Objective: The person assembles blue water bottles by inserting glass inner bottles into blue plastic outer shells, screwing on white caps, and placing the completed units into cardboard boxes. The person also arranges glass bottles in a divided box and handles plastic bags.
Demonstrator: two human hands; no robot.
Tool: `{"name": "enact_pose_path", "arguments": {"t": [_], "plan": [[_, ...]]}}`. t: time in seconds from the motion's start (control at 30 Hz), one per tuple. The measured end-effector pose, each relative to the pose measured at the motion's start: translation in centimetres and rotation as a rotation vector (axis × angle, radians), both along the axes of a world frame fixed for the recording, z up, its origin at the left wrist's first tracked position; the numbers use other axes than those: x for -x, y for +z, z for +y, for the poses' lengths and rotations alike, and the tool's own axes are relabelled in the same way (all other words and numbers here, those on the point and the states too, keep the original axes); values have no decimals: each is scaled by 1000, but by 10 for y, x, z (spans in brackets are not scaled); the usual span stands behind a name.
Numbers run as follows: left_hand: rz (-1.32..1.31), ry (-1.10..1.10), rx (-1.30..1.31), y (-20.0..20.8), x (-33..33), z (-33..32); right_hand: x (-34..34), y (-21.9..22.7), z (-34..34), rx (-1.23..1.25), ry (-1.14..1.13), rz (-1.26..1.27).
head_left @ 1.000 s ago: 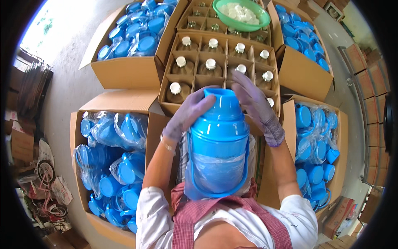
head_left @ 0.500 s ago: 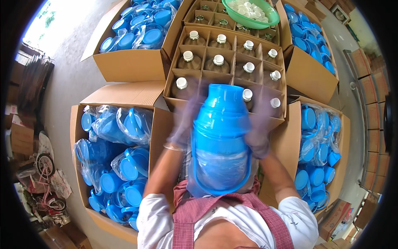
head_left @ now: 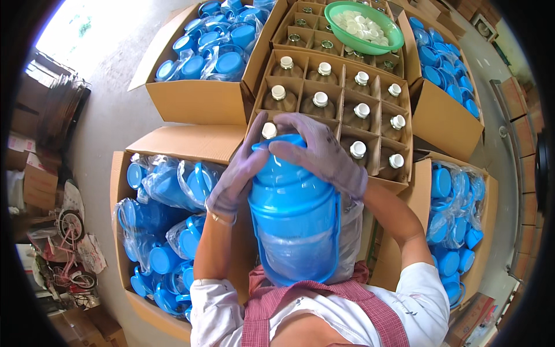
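A blue plastic thermos jug (head_left: 292, 214) stands against my apron, its narrower end pointing away from me. Clear plastic wrap (head_left: 350, 240) hangs round its lower part, and a blue carry handle loops along its side. My left hand (head_left: 240, 176), in a purple-grey glove, grips the jug's top end from the left, thumb against it. From the right, my gloved right hand (head_left: 321, 147) curls over that same end. Just beyond my fingers sits a divided carton (head_left: 263, 75) of glass bottles with white caps (head_left: 319, 99).
Open cartons of blue thermos jugs stand at near left (head_left: 165, 220), far left (head_left: 196, 101), near right (head_left: 483, 225) and far right (head_left: 445, 118). A green bowl (head_left: 399, 40) of white caps rests on the rear bottle carton. A pink bicycle (head_left: 72, 248) is at far left.
Both hands, blurred beside the jug earlier, have come together round its top end. The jug now sits slightly nearer to me, and the surroundings have shifted right and down in view.
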State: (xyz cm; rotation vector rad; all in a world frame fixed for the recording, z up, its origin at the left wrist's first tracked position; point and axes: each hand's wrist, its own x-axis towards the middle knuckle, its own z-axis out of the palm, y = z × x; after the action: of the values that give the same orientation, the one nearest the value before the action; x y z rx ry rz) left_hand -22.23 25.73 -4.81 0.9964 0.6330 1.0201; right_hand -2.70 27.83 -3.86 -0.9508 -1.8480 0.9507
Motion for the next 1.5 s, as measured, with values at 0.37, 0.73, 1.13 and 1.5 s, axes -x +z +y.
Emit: {"name": "enact_pose_path", "arguments": {"t": [0.37,0.73,1.13,1.5], "plan": [[332,-97,215,1,-16,47,-20,-32,71,766,424,368],[304,720,-71,-45,102,19,61,-233,92,-257,-72,-752],[-2,799,-26,-59,104,-5,24,-35,107,-622,-278,-193],[9,679,-143,-56,73,54,-16,46,120,-844,-339,-331]]}}
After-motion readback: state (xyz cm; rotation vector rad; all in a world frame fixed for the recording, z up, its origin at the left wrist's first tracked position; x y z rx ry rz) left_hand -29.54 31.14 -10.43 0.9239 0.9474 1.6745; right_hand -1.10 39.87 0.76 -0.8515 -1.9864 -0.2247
